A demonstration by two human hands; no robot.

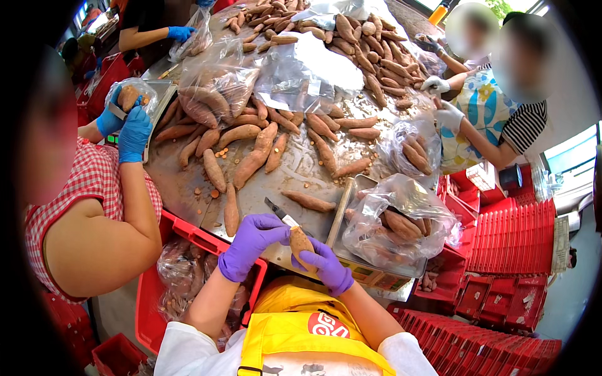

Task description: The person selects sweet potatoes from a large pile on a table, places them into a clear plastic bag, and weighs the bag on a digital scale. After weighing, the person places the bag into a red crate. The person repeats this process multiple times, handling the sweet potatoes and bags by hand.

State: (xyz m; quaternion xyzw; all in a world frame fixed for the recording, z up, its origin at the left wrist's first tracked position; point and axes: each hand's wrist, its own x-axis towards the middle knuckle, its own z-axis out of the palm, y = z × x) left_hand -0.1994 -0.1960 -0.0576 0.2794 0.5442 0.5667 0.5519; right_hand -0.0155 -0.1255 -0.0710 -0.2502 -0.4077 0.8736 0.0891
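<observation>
My right hand [327, 269], in a purple glove, grips a small sweet potato [301, 245] with a pale cut end. My left hand [255, 242], also purple-gloved, has its fingertips pinched at the upper end of that sweet potato. Just beyond the fingers is a utility knife [281, 212], its blade pointing up and left. Part of its handle is hidden behind the sweet potato, and whether a finger touches it is unclear. Past the knife, a single sweet potato [308, 201] lies on the metal table [244, 207]. Another sweet potato [231, 210] lies by my left hand.
At right, a scale [371, 272] bears an open plastic bag [400, 221] of sweet potatoes. A red crate [148, 301] with bagged sweet potatoes stands below left. Sweet potatoes [371, 56] are heaped across the table. Co-workers' gloved hands [134, 134] are at left and right.
</observation>
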